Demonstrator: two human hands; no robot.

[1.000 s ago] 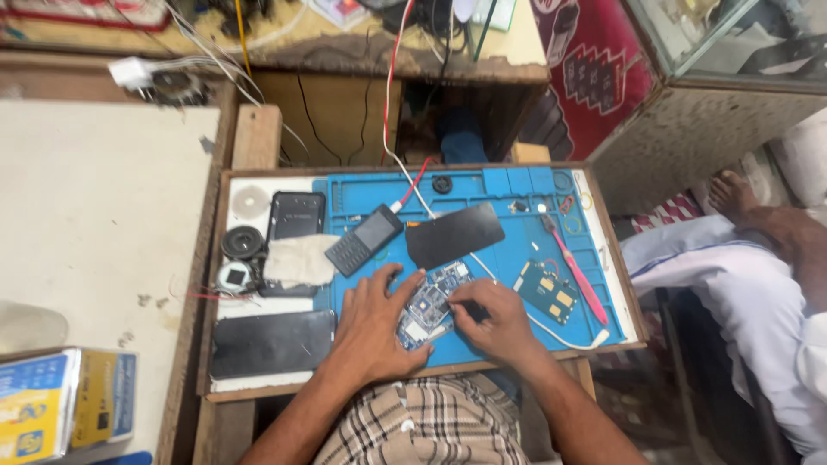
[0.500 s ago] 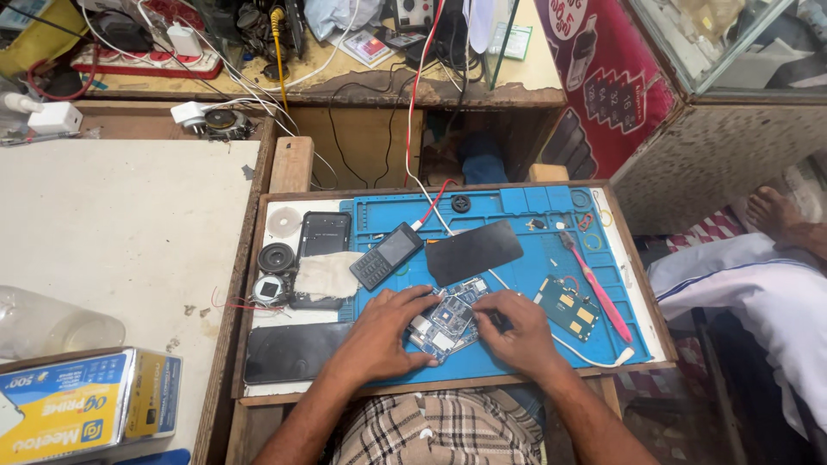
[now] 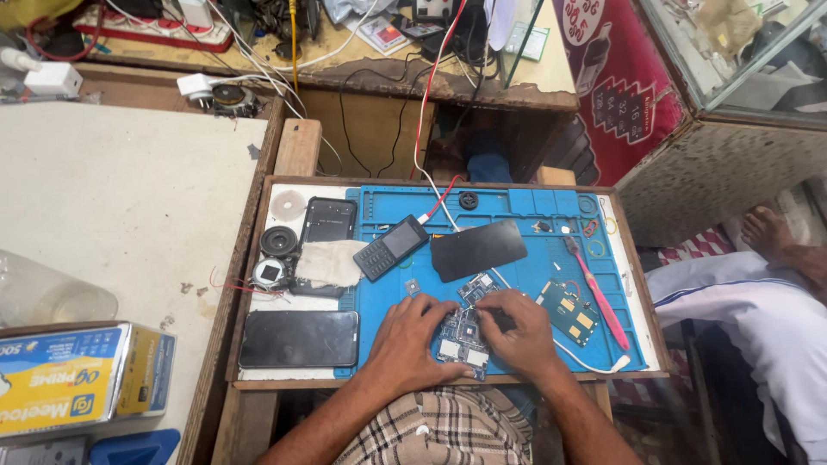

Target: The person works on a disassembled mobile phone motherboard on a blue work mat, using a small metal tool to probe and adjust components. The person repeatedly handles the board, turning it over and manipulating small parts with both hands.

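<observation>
The circuit board (image 3: 463, 337) lies flat on the blue work mat (image 3: 534, 215), near the mat's front edge and roughly at its middle. Both hands rest on it.

Left hand (image 3: 412, 343): palm down on the mat at the board's left side, fingers bent and pressed onto the board's left edge, holding it in place.

Right hand (image 3: 519, 334): over the board's right part, fingers curled together with the tips pressed down on the board. Whether a tool is pinched between them cannot be told, as the fingers hide the contact point.

Adjacent items on the mat:
- A second, smaller circuit board (image 3: 568, 310) lies just right of the right hand.
- A pink-handled tool (image 3: 599, 293) lies diagonally beyond that, near the mat's right edge.
- A flat black panel (image 3: 478, 250) lies behind the hands, apart from them.
- A black keypad phone (image 3: 390, 248) lies tilted, left of the panel.

Items on the tray (image 3: 258, 258) left of the mat:
- A pale cloth (image 3: 327, 263) lies beside the keypad phone.
- A black phone shell (image 3: 328, 220) lies behind the cloth.
- A dark smartphone (image 3: 299, 338) lies face up at the front left corner.
- Round speaker parts (image 3: 277, 242) sit along the left edge.

A red wire (image 3: 424, 112) runs from the rear bench down to the mat
</observation>
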